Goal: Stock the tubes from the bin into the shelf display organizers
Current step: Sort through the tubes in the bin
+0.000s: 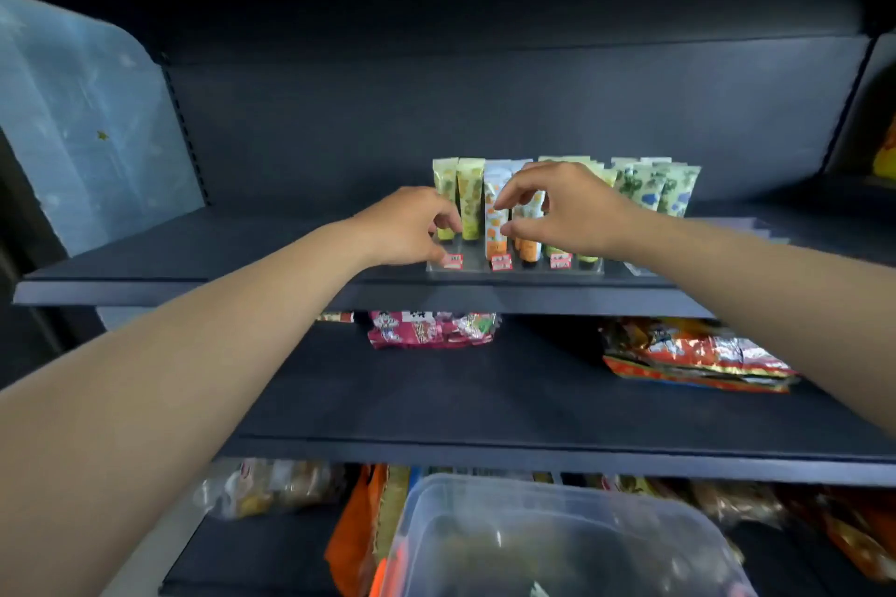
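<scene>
Both arms reach up to the top shelf (194, 257), where a clear organizer (514, 267) sits near the front edge with tubes standing upright in rows, caps down. The left hand (405, 230) is at the organizer's left end, its fingers curled around the base of the yellow-green tubes (469, 194) there, with the thumb near a small red price label (453, 261) on the front lip. The right hand (562, 208) pinches a white tube with orange print (495, 213) between thumb and forefinger, holding it upright in the second row from the left, while the other fingers are loosely bent over the orange-capped tubes just beside it. More tubes with green and blue print (654, 189) stand further right, partly hidden behind the right wrist. On the shelf below lie a pink snack pack (431, 329) and a red and orange snack pack (698, 354), well apart. At the bottom of the view is the clear plastic bin (557, 499); its contents are too blurred to make out.
</scene>
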`<state>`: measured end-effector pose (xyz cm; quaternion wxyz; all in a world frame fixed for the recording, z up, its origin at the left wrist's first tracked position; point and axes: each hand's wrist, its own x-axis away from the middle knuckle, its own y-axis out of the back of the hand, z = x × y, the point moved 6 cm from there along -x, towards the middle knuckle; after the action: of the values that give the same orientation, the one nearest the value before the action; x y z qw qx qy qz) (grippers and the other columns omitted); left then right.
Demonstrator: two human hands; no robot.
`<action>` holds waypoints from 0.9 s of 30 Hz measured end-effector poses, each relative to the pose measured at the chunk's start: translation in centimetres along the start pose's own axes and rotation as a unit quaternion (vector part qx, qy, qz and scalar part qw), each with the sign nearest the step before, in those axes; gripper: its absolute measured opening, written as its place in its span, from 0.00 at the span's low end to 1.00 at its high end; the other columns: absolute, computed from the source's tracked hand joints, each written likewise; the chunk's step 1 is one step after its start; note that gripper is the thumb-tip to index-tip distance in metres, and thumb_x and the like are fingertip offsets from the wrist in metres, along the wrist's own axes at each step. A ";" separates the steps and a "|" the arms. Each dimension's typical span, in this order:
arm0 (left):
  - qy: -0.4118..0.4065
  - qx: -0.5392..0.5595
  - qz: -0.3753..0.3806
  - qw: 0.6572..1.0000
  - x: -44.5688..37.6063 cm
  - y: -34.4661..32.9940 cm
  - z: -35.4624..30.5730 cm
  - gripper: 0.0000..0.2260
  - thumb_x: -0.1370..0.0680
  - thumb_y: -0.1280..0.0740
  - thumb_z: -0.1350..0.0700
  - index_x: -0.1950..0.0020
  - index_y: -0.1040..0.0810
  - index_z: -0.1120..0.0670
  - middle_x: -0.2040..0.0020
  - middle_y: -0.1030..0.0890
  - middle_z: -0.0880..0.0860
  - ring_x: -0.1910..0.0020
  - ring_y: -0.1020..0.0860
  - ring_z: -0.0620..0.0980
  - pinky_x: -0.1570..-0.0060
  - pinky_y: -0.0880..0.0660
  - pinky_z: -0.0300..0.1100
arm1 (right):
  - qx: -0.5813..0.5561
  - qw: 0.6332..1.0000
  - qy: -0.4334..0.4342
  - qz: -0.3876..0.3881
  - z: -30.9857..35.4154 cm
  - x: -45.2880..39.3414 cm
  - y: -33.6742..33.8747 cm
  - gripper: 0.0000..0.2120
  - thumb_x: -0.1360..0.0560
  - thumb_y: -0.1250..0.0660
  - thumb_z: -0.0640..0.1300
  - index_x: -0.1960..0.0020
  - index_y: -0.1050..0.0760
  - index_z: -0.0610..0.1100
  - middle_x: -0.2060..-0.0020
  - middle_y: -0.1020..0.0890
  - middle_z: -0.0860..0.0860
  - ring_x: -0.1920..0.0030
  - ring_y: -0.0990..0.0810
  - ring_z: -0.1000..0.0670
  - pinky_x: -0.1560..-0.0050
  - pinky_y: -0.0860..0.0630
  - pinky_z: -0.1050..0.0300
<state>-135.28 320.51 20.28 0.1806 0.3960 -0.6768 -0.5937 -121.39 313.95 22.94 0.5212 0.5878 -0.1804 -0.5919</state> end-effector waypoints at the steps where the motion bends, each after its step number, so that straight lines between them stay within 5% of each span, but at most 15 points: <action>1: -0.002 0.001 0.005 1.000 0.9 -1.1 -0.3 0.15 0.29 0.26 0.57 0.44 0.22 0.52 0.45 0.25 0.48 0.47 0.26 0.46 0.50 0.31 0.38 | -0.007 1.000 0.003 0.002 0.1 1.3 -0.6 0.08 0.29 0.28 0.42 0.50 0.20 0.43 0.56 0.21 0.53 0.54 0.25 0.54 0.59 0.34 0.74; 15: 0.080 0.095 0.220 0.967 11.4 -27.1 1.4 0.19 0.29 0.27 0.58 0.40 0.23 0.56 0.40 0.24 0.54 0.42 0.24 0.51 0.48 0.31 0.37 | -0.123 0.972 -0.138 0.148 -4.8 19.4 -18.4 0.11 0.31 0.26 0.44 0.49 0.20 0.45 0.56 0.23 0.55 0.54 0.26 0.57 0.55 0.36 0.74; 21: 0.144 0.126 0.325 0.926 15.7 -38.5 3.6 0.21 0.30 0.26 0.57 0.38 0.25 0.55 0.37 0.26 0.52 0.39 0.27 0.49 0.44 0.32 0.37 | -0.187 0.905 -0.274 0.265 -7.0 27.0 -28.4 0.15 0.30 0.28 0.46 0.44 0.22 0.45 0.48 0.22 0.53 0.48 0.25 0.55 0.50 0.30 0.65; 25: 0.162 0.104 0.394 0.899 18.5 -44.3 4.8 0.19 0.29 0.28 0.59 0.39 0.26 0.57 0.38 0.25 0.54 0.41 0.26 0.52 0.48 0.30 0.39 | -0.214 0.852 -0.310 0.363 -7.1 31.5 -34.6 0.06 0.30 0.28 0.45 0.55 0.23 0.46 0.59 0.22 0.50 0.57 0.23 0.52 0.58 0.28 0.58; 27: 0.172 0.091 0.430 0.882 19.4 -46.4 5.1 0.19 0.28 0.29 0.60 0.39 0.26 0.59 0.38 0.25 0.58 0.41 0.26 0.55 0.47 0.29 0.43 | -0.212 0.835 -0.325 0.391 -7.3 33.3 -37.4 0.09 0.31 0.29 0.44 0.55 0.23 0.40 0.59 0.20 0.46 0.55 0.20 0.48 0.55 0.25 0.54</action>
<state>-136.07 310.14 -29.18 0.4952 0.1771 -0.7896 -0.3161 -122.30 303.90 -26.68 0.7323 0.1173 -0.4241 -0.5198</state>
